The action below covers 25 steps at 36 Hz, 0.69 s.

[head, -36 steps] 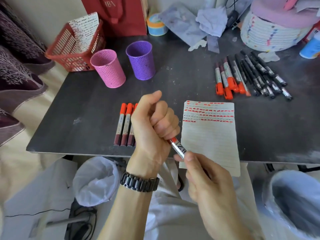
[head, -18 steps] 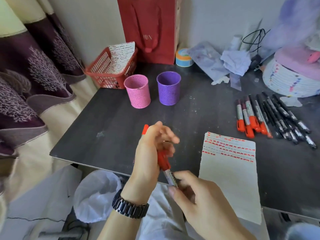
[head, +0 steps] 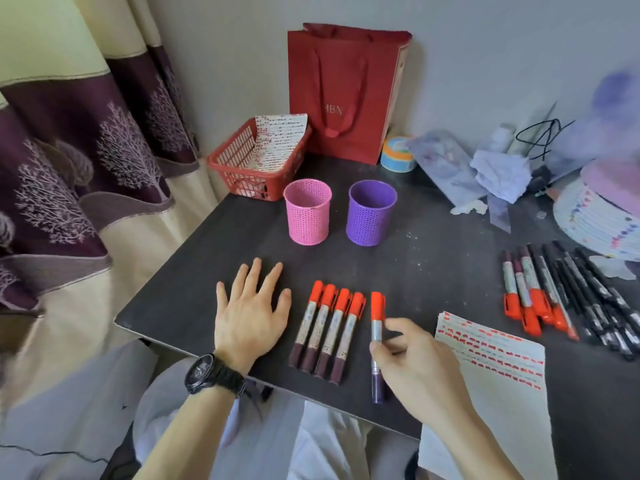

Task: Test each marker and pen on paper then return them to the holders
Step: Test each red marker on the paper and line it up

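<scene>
Open tabletop: bare between the cups and the marker rows.
Back edge: pink cup, purple cup, red basket.
Right side: crowded with pens and paper.

Bare forearms, no sleeves visible. Black metal-link wristwatch with round dark dial worn on left wrist. Pale grey-white fabric garment over lap.

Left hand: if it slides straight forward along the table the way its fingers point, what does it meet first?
Probably the pink holder. The left hand lies flat and open on the table, fingers pointing up and slightly right toward it, with bare tabletop between; it might pass just left of it.
</scene>
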Motion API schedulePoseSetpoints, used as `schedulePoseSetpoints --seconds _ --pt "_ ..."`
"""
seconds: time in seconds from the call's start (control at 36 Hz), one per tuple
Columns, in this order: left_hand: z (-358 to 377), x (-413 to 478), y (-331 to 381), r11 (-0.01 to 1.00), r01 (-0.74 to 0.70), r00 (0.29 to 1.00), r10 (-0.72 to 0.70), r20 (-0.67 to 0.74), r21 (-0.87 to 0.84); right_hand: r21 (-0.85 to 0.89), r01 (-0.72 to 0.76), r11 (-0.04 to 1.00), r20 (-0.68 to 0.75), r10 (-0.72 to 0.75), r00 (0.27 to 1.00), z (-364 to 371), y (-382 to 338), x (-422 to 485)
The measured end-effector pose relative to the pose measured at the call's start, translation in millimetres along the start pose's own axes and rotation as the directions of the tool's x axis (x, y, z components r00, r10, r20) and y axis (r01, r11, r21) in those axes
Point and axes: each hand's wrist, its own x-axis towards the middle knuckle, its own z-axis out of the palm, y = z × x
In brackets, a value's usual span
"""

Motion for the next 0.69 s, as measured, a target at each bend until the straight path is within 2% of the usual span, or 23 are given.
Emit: schedulePoseSetpoints --seconds 0.25,0.69 --pt "2 0 -1 1.000 0.016 1.000 -0.016 -0.019 -0.015 -0.042 -0.040 0.998 0.016 0.041 0.999 9 -13 7" --pt "1 2 -1 1.000 0.014 1.000 -0.014 0.000 -0.025 0.035 -0.037 0.999 -0.005 0.037 0.999 16 -15 7"
